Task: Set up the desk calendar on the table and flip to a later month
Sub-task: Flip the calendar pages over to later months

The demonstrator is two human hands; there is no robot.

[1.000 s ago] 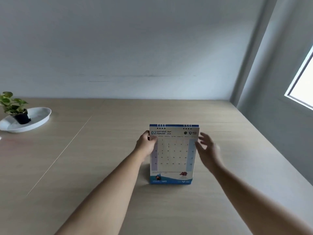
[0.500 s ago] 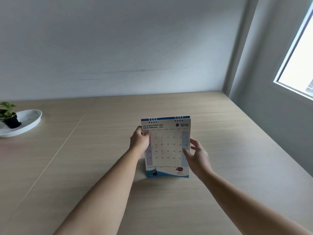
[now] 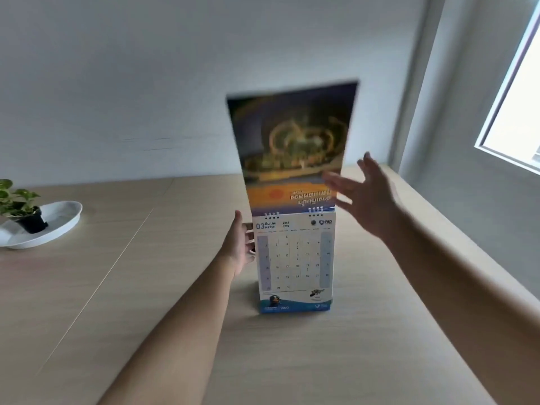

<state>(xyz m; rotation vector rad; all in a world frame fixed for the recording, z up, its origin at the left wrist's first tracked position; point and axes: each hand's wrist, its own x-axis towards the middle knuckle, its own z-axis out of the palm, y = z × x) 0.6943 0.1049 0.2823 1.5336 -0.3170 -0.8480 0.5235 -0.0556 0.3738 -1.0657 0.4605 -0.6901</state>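
Since the earlier frame, the February sheet has been swung up over the top binding and the March grid is now exposed; a later month is thus showing, and the flip is judged nearly done, with only the raised page (image 3: pixel 292 147) left to fall behind.

Left of the desk calendar (image 3: pixel 293 263), near the table's (image 3: pixel 146 287) left edge, a white dish (image 3: pixel 58 226) holding a small potted plant (image 3: pixel 17 204) is noted, well apart from the work.

Left hand (image 3: pixel 238 247): pressed against the calendar's left edge, fingers tucked behind it; a steadying hold is taken to be in place.

Calendar: standing upright on the table, roughly centred, front face toward the camera. "03 MARCH" header, pale date grid, blue band along the foot. Wire loops are seen at the top. Raised page stands almost vertical above the binding, motion-blurred, dark picture side showing, print upside down.

Right hand (image 3: pixel 366 197): open, fingers spread, just right of the raised page near its lower corner. Contact with the page cannot be told.
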